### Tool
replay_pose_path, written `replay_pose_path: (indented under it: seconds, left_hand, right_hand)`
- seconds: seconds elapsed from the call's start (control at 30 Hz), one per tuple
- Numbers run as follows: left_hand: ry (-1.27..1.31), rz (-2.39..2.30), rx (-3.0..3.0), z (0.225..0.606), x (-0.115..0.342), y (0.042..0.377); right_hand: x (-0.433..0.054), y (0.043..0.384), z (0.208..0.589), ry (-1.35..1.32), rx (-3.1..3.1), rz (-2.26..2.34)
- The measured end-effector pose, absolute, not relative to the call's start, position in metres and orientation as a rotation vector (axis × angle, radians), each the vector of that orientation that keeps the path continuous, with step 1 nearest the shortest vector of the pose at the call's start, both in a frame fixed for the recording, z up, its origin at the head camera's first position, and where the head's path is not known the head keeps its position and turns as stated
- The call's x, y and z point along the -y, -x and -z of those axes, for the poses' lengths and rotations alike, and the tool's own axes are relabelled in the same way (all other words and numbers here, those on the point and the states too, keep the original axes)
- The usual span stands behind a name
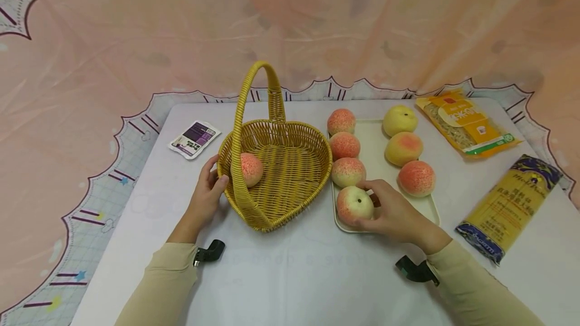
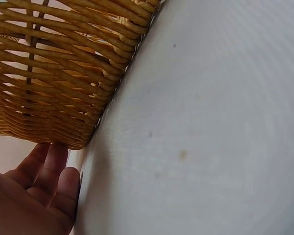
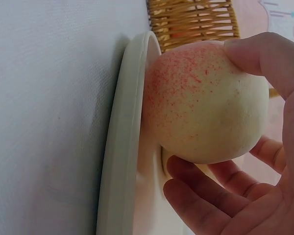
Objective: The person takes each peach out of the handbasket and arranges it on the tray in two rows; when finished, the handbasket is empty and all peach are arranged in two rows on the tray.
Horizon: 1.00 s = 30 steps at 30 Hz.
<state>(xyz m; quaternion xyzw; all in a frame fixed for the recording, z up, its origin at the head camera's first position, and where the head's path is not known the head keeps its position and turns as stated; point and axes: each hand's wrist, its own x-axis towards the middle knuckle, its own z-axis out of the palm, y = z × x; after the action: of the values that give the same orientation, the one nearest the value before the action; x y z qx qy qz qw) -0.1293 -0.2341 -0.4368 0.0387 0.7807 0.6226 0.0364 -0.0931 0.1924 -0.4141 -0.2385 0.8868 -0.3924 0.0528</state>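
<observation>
A peach [image 1: 355, 204] at the near end of the tray [image 1: 432, 207] sits in the curled grip of the right hand [image 1: 393, 212], apparently about to be lifted clear toward the basket [image 1: 290, 165], whose rim the left hand [image 1: 206, 196] steadies, fingers relaxed.

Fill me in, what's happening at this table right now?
A person sits at a white table. The left hand rests against the rim of a wicker basket, which already holds one peach. The right hand grips the nearest peach on the tray, which sits on a cream tray alongside six other peaches. Two noodle packets lie at the right.
</observation>
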Motion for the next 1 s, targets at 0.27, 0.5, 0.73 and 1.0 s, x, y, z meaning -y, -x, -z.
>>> replay_pose_path:
  seconds: [0.27,0.5,0.73,1.0]
  left_hand:
    - [-0.119,-1.895,-2.416,0.4366,0.2344,0.1281]
    - [-0.127,-1.895,-2.418,0.4375,0.2351,0.1289]
    - [-0.114,-1.878,-2.432,0.4370,0.2354,0.1288]
    - [-0.113,-1.870,-2.426,0.4369,0.2347,0.1295]
  right_hand:
    - [-0.1907,0.0930,0.4148,0.717,-2.685,1.210]
    - [-0.1892,0.0931,0.4144,0.660,-2.647,1.228]
    - [-0.1887,0.0926,0.4136,0.610,-2.620,1.235]
    - [-0.1910,0.0922,0.4124,0.653,-2.652,1.174]
